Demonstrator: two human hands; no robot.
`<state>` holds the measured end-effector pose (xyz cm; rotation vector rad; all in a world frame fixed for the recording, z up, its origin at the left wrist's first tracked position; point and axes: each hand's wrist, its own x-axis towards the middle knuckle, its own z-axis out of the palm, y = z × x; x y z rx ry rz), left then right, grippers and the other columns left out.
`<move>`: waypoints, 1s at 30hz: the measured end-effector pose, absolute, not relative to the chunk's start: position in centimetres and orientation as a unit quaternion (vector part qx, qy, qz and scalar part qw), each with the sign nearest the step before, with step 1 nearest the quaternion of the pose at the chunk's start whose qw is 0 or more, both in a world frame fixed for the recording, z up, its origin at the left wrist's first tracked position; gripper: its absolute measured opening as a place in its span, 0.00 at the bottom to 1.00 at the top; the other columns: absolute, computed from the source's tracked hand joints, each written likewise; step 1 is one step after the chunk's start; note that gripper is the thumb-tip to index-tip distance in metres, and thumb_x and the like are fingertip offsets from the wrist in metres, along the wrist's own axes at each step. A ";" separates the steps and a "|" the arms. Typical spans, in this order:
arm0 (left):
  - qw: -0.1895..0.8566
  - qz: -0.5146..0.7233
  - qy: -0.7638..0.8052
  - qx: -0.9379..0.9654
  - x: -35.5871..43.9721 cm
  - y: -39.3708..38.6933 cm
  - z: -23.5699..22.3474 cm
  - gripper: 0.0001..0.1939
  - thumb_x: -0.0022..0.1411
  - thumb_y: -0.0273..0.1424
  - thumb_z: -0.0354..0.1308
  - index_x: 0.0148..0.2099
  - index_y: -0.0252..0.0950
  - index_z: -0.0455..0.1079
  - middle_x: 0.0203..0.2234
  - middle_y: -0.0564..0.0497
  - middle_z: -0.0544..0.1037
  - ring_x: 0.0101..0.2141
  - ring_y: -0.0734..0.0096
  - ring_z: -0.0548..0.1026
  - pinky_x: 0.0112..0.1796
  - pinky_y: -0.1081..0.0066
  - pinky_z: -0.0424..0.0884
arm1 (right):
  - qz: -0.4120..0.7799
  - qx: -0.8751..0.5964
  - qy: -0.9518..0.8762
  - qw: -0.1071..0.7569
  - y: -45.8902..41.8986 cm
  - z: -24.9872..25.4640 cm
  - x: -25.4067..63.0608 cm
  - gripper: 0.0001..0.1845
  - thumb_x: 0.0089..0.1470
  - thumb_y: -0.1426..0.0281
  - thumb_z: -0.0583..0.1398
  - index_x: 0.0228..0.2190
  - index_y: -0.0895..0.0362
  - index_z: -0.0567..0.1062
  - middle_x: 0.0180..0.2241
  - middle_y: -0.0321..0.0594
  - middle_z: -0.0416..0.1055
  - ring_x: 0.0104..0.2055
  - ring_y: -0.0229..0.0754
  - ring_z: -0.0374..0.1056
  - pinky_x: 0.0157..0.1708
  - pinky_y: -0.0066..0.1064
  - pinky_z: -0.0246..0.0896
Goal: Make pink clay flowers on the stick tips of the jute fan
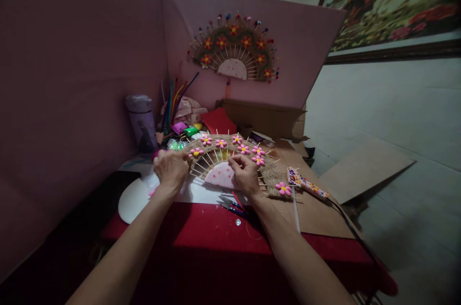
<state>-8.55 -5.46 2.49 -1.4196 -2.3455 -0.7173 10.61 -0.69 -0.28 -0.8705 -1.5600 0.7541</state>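
Observation:
On the table in front of me is a semicircular twine-woven fan (268,175) with thin wooden sticks, several pink flowers with yellow centres, and a white dotted half-round centre (219,175). My left hand (172,169) is closed at the fan's left end, beside a pink flower (196,152); it covers that edge. Over the sticks and the right part of the dotted centre, my right hand (248,174) is closed in a pinch. Anything between its fingertips is too small to make out. Blue-handled scissors (231,205) lie just below the fan.
A flower-patterned glue gun (308,184) with a cord rests on cardboard (324,216) at the right. Behind are a purple tumbler (141,122), coloured pipe cleaners (175,103) and clay packets (190,131). A decorated fan (234,50) hangs on the pink panel. A white disc (131,199) lies left.

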 end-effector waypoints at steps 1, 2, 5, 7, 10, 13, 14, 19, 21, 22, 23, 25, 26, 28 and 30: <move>0.154 -0.253 -0.816 -0.496 -8.6 -5.3 2.3 0.16 0.55 0.39 0.52 0.40 0.44 0.78 0.29 0.44 0.76 0.36 0.57 0.65 0.33 0.64 0.56 | 0.320 -0.371 -0.663 0.566 -0.7 -0.3 10.6 0.10 0.49 0.64 0.58 0.24 0.58 0.73 0.23 0.35 0.69 0.26 0.36 0.63 0.27 0.28 0.55; 0.152 -0.255 -0.815 -0.498 -8.6 -5.3 2.3 0.16 0.55 0.40 0.51 0.40 0.45 0.78 0.30 0.44 0.76 0.35 0.57 0.66 0.33 0.64 0.56 | 0.320 -0.371 -0.663 0.566 -0.7 -0.3 10.6 0.10 0.49 0.64 0.58 0.24 0.58 0.73 0.23 0.35 0.69 0.26 0.36 0.63 0.27 0.28 0.55; 0.134 -0.252 -0.817 -0.501 -8.5 -5.1 2.5 0.16 0.56 0.38 0.51 0.40 0.45 0.78 0.31 0.44 0.77 0.36 0.56 0.66 0.34 0.63 0.56 | 0.325 -0.369 -0.661 0.567 -0.7 -0.3 10.6 0.10 0.49 0.64 0.59 0.24 0.58 0.73 0.23 0.35 0.69 0.25 0.36 0.62 0.27 0.28 0.55; 0.124 -0.247 -0.818 -0.504 -8.3 -5.1 2.8 0.16 0.57 0.37 0.50 0.40 0.45 0.78 0.32 0.44 0.77 0.36 0.56 0.66 0.35 0.63 0.56 | 0.325 -0.369 -0.660 0.568 -0.7 -0.3 10.6 0.10 0.49 0.64 0.59 0.24 0.58 0.73 0.22 0.35 0.69 0.25 0.36 0.62 0.27 0.28 0.55; 0.121 -0.245 -0.817 -0.509 -8.1 -5.2 3.2 0.16 0.57 0.36 0.49 0.40 0.45 0.78 0.33 0.45 0.78 0.37 0.56 0.66 0.35 0.63 0.55 | 0.323 -0.371 -0.662 0.566 -0.8 -0.3 10.6 0.10 0.49 0.64 0.59 0.24 0.58 0.73 0.23 0.35 0.69 0.25 0.36 0.62 0.27 0.28 0.56; 0.126 -0.244 -0.816 -0.509 -8.0 -5.3 3.3 0.16 0.57 0.37 0.49 0.40 0.45 0.78 0.34 0.45 0.78 0.37 0.56 0.66 0.35 0.62 0.55 | 0.319 -0.371 -0.665 0.565 -0.8 -0.3 10.6 0.11 0.49 0.63 0.58 0.24 0.58 0.73 0.22 0.35 0.69 0.25 0.36 0.62 0.27 0.27 0.56; 0.130 -0.244 -0.815 -0.509 -8.0 -5.3 3.3 0.16 0.57 0.36 0.49 0.39 0.44 0.78 0.34 0.44 0.78 0.37 0.56 0.66 0.35 0.63 0.55 | 0.317 -0.370 -0.665 0.565 -0.8 -0.3 10.6 0.11 0.49 0.63 0.58 0.24 0.58 0.74 0.22 0.35 0.69 0.26 0.36 0.63 0.27 0.28 0.56; 0.147 -0.246 -0.806 -0.517 -8.0 -5.0 3.0 0.14 0.55 0.33 0.50 0.35 0.44 0.78 0.32 0.44 0.77 0.36 0.56 0.65 0.35 0.62 0.55 | 0.321 -0.371 -0.664 0.564 -0.8 -0.3 10.6 0.11 0.49 0.62 0.58 0.24 0.58 0.73 0.22 0.35 0.69 0.25 0.36 0.62 0.27 0.28 0.56; 0.150 -0.240 -0.806 -0.520 -7.9 -4.8 3.0 0.13 0.54 0.31 0.51 0.33 0.44 0.78 0.31 0.44 0.77 0.37 0.56 0.65 0.35 0.61 0.54 | 0.322 -0.371 -0.664 0.564 -0.8 -0.3 10.6 0.11 0.49 0.62 0.58 0.24 0.58 0.73 0.22 0.35 0.69 0.25 0.36 0.63 0.27 0.28 0.56; 0.151 -0.237 -0.806 -0.521 -7.9 -4.7 3.0 0.13 0.54 0.31 0.51 0.33 0.44 0.78 0.31 0.44 0.76 0.37 0.56 0.65 0.35 0.61 0.54 | 0.321 -0.371 -0.664 0.564 -0.8 -0.3 10.6 0.11 0.49 0.62 0.58 0.24 0.58 0.73 0.23 0.35 0.70 0.25 0.36 0.63 0.27 0.28 0.56; 0.151 -0.232 -0.807 -0.522 -7.9 -4.7 3.0 0.13 0.54 0.31 0.51 0.33 0.44 0.78 0.31 0.44 0.76 0.37 0.56 0.65 0.35 0.61 0.54 | 0.320 -0.371 -0.664 0.565 -0.8 -0.3 10.6 0.11 0.49 0.62 0.58 0.24 0.58 0.73 0.23 0.35 0.70 0.25 0.36 0.63 0.27 0.28 0.56; 0.145 -0.226 -0.805 -0.529 -8.0 -4.9 3.2 0.14 0.55 0.32 0.50 0.34 0.44 0.78 0.31 0.44 0.76 0.37 0.56 0.65 0.35 0.61 0.54 | 0.321 -0.370 -0.664 0.565 -0.8 -0.2 10.6 0.11 0.49 0.63 0.58 0.24 0.58 0.73 0.22 0.35 0.69 0.25 0.36 0.63 0.27 0.28 0.56; 0.140 -0.225 -0.804 -0.533 -8.0 -5.1 3.2 0.14 0.56 0.33 0.50 0.35 0.44 0.78 0.31 0.44 0.76 0.37 0.56 0.65 0.35 0.61 0.54 | 0.323 -0.369 -0.663 0.566 -0.8 -0.2 10.6 0.11 0.49 0.63 0.58 0.24 0.58 0.73 0.22 0.35 0.69 0.25 0.36 0.63 0.27 0.28 0.56; 0.134 -0.224 -0.802 -0.537 -8.1 -5.7 3.2 0.15 0.57 0.34 0.49 0.38 0.44 0.77 0.32 0.44 0.76 0.36 0.57 0.65 0.35 0.62 0.54 | 0.327 -0.370 -0.661 0.565 -0.8 -0.2 10.6 0.10 0.49 0.63 0.58 0.24 0.58 0.73 0.22 0.35 0.69 0.25 0.36 0.62 0.27 0.28 0.56; 0.148 -0.214 -0.803 -0.537 -8.1 -6.3 3.0 0.15 0.57 0.33 0.49 0.39 0.44 0.77 0.33 0.44 0.75 0.37 0.57 0.64 0.35 0.62 0.54 | 0.330 -0.370 -0.659 0.565 -0.8 -0.2 10.6 0.10 0.49 0.64 0.58 0.24 0.58 0.73 0.22 0.35 0.68 0.25 0.36 0.62 0.26 0.28 0.55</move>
